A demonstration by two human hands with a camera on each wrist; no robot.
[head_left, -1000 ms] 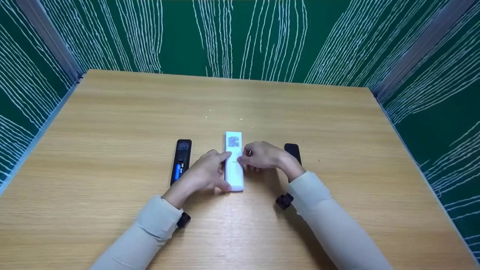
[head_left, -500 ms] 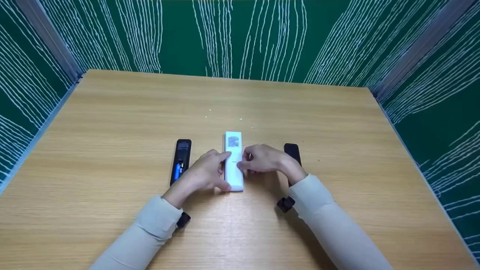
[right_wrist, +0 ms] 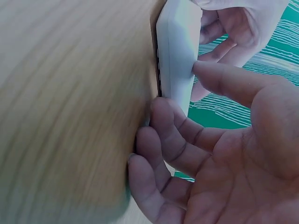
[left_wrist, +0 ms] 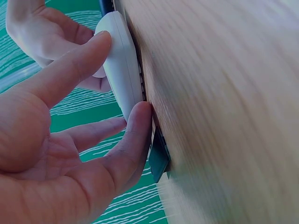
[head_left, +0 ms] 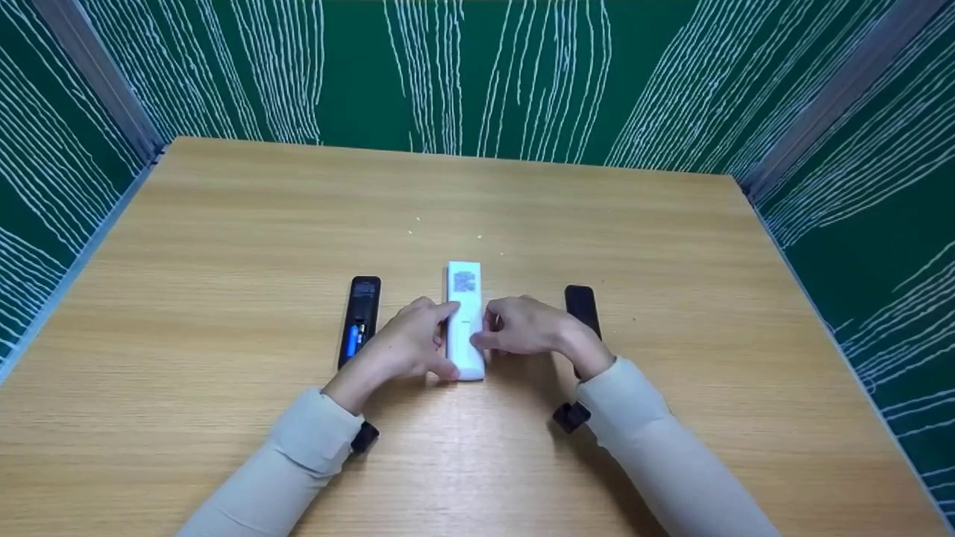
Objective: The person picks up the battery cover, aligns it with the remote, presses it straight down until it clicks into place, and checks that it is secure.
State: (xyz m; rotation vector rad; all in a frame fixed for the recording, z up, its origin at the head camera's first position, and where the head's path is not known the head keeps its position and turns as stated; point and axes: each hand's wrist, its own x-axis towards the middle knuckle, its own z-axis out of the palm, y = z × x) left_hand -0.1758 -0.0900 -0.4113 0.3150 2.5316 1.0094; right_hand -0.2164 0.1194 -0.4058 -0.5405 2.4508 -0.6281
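Watching from my station, I see the left hand (head_left: pixel 412 339) gripping the white remote (head_left: pixel 464 328), thumb at its near end and fingers along its left edge. The right hand (head_left: pixel 530 324) pinches its right edge, thumb on top and fingers curled low. The remote lies flat mid-table, long side running near to far.

Just left lies a black remote (head_left: pixel 362 309), its open bay showing a blue battery (head_left: pixel 352 340); my left hand and wrist cover its near end. To the right, a dark slim piece (head_left: pixel 583 307) is partly hidden behind the right wrist, so I can't tell what it is. Black wrist cameras (head_left: pixel 571 417) sit below the cuffs of pale sleeves (head_left: pixel 298 455).

The white remote is smooth and narrow, with a grey printed label (head_left: pixel 464 281) on its far half, too blurred to read. The table (head_left: pixel 477 462) is light wood grain, with tiny white specks (head_left: pixel 479 236) beyond the remote. Green walls (head_left: pixel 358 74) carry wavering white lines.

Both wrist views catch what the head view can't: small bumps (left_wrist: pixel 141 77) along the remote's underside, facing the wood. The right wrist view also reveals the right hand's lower fingers tucked down by the tabletop.
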